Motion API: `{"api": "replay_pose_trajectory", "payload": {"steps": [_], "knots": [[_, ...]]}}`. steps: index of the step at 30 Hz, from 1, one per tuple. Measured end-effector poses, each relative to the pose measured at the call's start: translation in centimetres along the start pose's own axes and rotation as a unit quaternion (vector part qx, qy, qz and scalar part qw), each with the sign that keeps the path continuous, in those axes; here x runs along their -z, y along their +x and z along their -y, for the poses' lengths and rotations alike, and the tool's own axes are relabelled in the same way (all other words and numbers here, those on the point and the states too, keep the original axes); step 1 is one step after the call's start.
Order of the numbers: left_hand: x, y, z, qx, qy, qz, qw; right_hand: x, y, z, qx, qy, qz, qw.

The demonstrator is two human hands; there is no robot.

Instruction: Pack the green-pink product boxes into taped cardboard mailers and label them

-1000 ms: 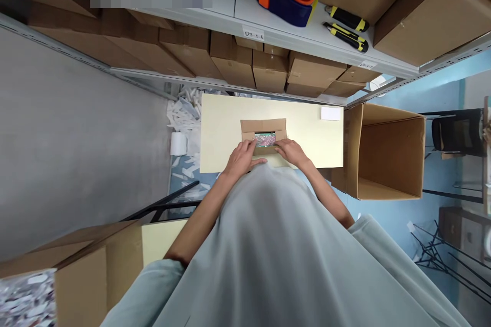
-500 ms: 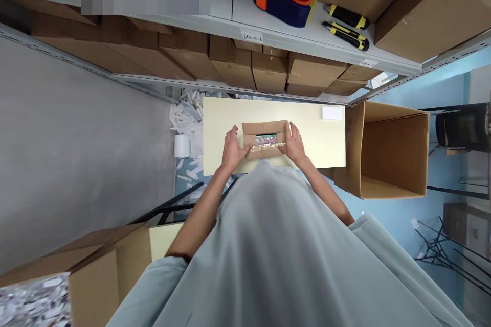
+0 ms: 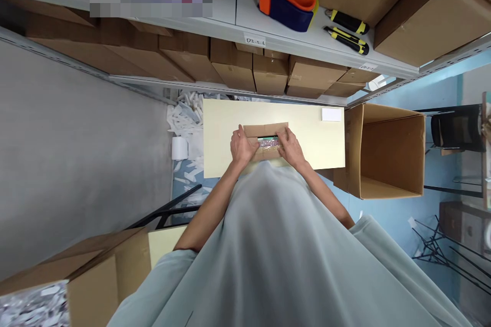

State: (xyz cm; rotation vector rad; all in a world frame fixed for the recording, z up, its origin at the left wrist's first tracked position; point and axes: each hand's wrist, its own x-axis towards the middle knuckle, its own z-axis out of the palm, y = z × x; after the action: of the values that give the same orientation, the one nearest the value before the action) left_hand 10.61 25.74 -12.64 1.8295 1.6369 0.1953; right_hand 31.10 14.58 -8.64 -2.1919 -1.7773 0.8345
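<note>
A small cardboard box lies on the pale table in front of me, its far flap raised. Through the gap between its flaps shows something in shiny clear plastic wrap, with some green and pink; what it is I cannot make out. My left hand grips the box's left end, thumb over the near left flap. At the right end my right hand holds the box, its fingers curled at the corner and the thumb on the flap. Part of both ends is hidden by the hands.
The pale table bears a small white card or box at its right. Beside it stands a large open carton. On the shelf above lie an orange and blue tape dispenser and two utility knives. Scrap paper lies left.
My left hand has shifted right, farther over the box's left end. The right hand's fingers have bent inward onto the right end. The opening between the flaps looks a little different.
</note>
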Motion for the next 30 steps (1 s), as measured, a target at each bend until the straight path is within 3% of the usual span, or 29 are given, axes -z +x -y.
{"api": "replay_pose_trajectory", "payload": {"steps": [11,21,30], "knots": [[0.3,-1.6,2.2,-0.007,-0.123,0.001,0.992,-0.1,1.7,-1.9,0.025,0.017,-0.028,0.999],[0.4,-0.5,1.5,-0.042,-0.101,0.0,0.994,-0.1,1.3,-2.4,0.002,0.023,-0.021,1.0],[-0.5,-0.2,-1.2,-0.01,-0.05,0.004,0.999,0.4,0.8,-1.5,-0.007,0.012,-0.028,1.0]]}}
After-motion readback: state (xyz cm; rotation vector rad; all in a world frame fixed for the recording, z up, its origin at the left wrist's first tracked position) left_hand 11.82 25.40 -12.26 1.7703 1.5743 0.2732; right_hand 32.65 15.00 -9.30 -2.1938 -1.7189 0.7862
